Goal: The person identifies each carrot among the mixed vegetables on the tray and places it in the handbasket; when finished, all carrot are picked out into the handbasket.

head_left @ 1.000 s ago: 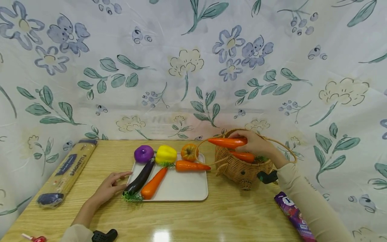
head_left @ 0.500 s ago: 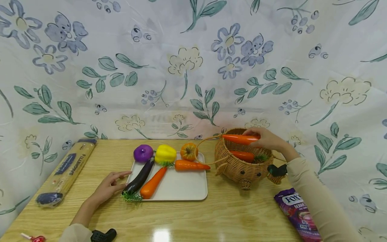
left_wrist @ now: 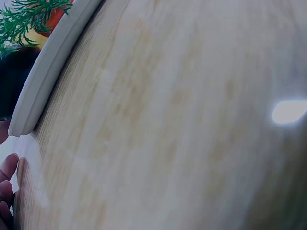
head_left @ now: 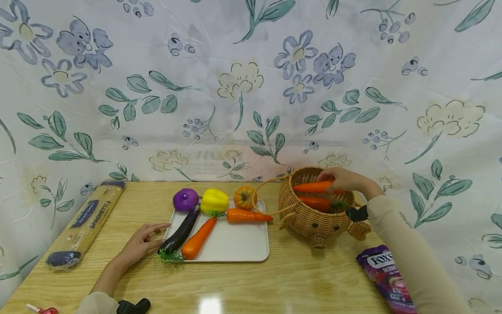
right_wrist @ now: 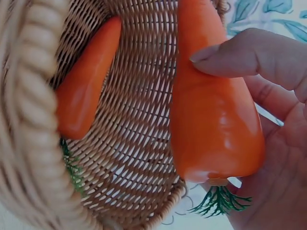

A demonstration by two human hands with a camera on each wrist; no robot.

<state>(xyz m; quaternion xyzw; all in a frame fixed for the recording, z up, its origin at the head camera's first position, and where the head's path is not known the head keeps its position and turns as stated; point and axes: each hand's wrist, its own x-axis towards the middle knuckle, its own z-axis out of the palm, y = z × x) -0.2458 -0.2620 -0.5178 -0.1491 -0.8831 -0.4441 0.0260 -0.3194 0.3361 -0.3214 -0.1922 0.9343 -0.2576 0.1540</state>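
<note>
My right hand [head_left: 345, 179] grips a carrot [right_wrist: 216, 120] with green leaves, thumb across its side, at the mouth of a wicker basket [head_left: 300, 220] with an animal face. Inside the basket lies another carrot [right_wrist: 88, 81]. My left hand [head_left: 137, 242] rests by the left edge of a white tray [head_left: 235, 248], fingertips right at the rim beside an eggplant [head_left: 184, 229]. Also on the tray are two carrots, one slanted [head_left: 200, 237] and one lying crosswise [head_left: 245, 215], a yellow bell pepper [head_left: 214, 200], a purple onion-like vegetable [head_left: 185, 199] and an orange pumpkin-like one [head_left: 245, 197].
A spaghetti pack [head_left: 88, 222] lies at the table's left. At the right, a purple candy bag [head_left: 386, 274] is partly behind the right sleeve. A red lollipop [head_left: 49, 310] shows at the near left. The basket's thin handle loop [head_left: 270, 213] hangs over the tray's right edge.
My right hand has carried the carrot rightward over the basket, then lowered it into the opening. My left hand has stayed at the tray's edge.
</note>
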